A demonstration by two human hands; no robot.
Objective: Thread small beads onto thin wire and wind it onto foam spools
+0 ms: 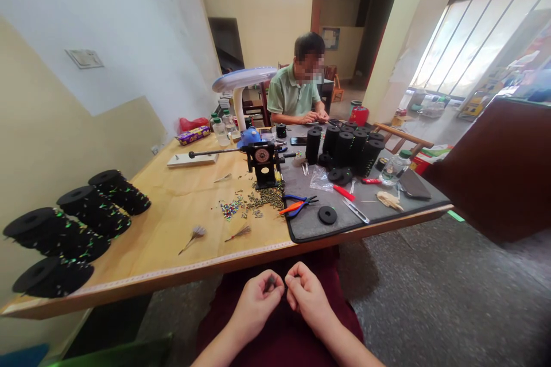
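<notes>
My left hand (259, 301) and my right hand (308, 293) are close together above my lap, just below the table's front edge. The left fingers are curled in a pinch, with a small dark bit showing between them, too small to name. My right thumb and fingertips press together too; whatever they hold is hidden. Nearest on the table lie a bundle of thin stems with a reddish tip (239, 233), blue-handled pliers with an orange part (298, 205) and a flat black foam ring (328, 215).
Black foam rolls (71, 231) stuck with small bright pieces stand at the left, with more black rolls (344, 146) at the back right. A hand-cranked counter (263, 163) stands mid-table beside loose metal pieces (267, 198). Across the table a person (295, 92) sits by a lamp (239, 106).
</notes>
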